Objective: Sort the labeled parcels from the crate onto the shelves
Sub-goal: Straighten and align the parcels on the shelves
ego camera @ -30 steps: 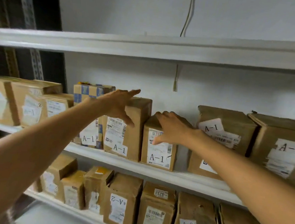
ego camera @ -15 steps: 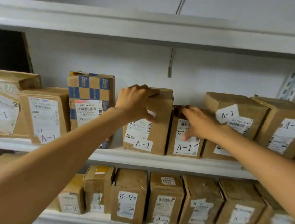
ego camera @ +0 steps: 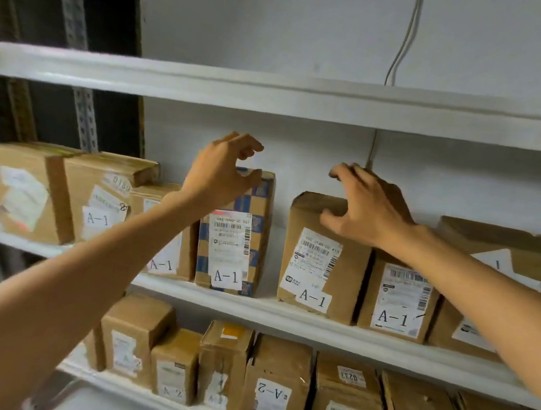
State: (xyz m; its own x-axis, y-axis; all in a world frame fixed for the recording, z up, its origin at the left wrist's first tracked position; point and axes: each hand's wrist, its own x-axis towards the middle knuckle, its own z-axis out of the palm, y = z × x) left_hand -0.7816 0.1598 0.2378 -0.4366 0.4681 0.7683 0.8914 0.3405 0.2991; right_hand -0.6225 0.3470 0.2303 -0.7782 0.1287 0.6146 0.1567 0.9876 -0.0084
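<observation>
Just beneath the left hand (ego camera: 222, 169), the checked parcel (ego camera: 261, 210) is showing blue and tan squares. Its white label is carrying black print and a faint red streak along the top. Under the right hand (ego camera: 366, 205), the brown parcel (ego camera: 349, 274) is wearing a white label with black barcodes. The shelves (ego camera: 218, 296) around both hands are showing pale grey-white. Well below the hands, a lower brown parcel (ego camera: 224, 361) is bearing an orange sticker.

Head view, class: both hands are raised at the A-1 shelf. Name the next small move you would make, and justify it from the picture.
Probably set the right hand on the brown A-1 parcel under it and slide it left: a gap separates it from the blue-checked parcel, and the left hand, loosely curled, holds nothing.
</observation>
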